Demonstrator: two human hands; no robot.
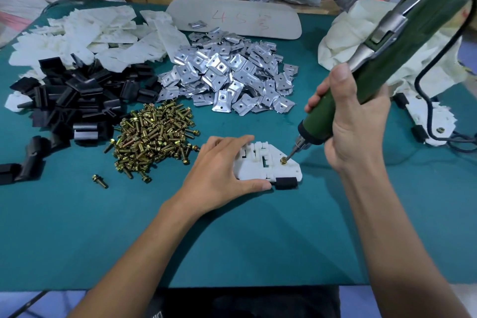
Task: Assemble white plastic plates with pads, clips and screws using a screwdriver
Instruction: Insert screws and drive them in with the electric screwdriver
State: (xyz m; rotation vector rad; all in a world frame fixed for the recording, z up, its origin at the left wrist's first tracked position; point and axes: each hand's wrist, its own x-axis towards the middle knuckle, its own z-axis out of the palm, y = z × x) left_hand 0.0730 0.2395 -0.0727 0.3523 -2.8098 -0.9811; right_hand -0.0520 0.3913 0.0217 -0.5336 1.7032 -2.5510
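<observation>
Hands: left hand (222, 165) spread flat, fingers pressing on the left part of the white plastic plate (260, 169), thumb along its near edge; right hand (353, 121) wrapped round the lower barrel of the green electric screwdriver (387, 59).
Plate location: flat on the teal worktop (258, 240), front centre, between the two hands.
Fitted so far: black pad (285, 183) on the near right edge; brass screw (283, 161) standing head-up near the right end, bit tip touching its head. Clip not visible from this side.
Handling (judged): plate looks light, stiff and thin, with small moulded tabs that could snap. It would likely slide or spin on the cloth under driving torque. Best held by flat pressure on the broad left area, clear of tabs and bit.
Screw (judged): small and smooth; may tip if the bit meets it off-axis.
Plate axis: long axis runs left to right across the view; slanted corner points right, tabbed edge faces away.
Driver axis: tilted, bit pointing down and left at the screw, body leaning up and to the right, cable leaving at the top.
Stock: screw pile (154, 134) just left of the left hand; metal clip pile (227, 77) behind; black pad pile (72, 100) far left; white plate pile (85, 33) at the rear left.
</observation>
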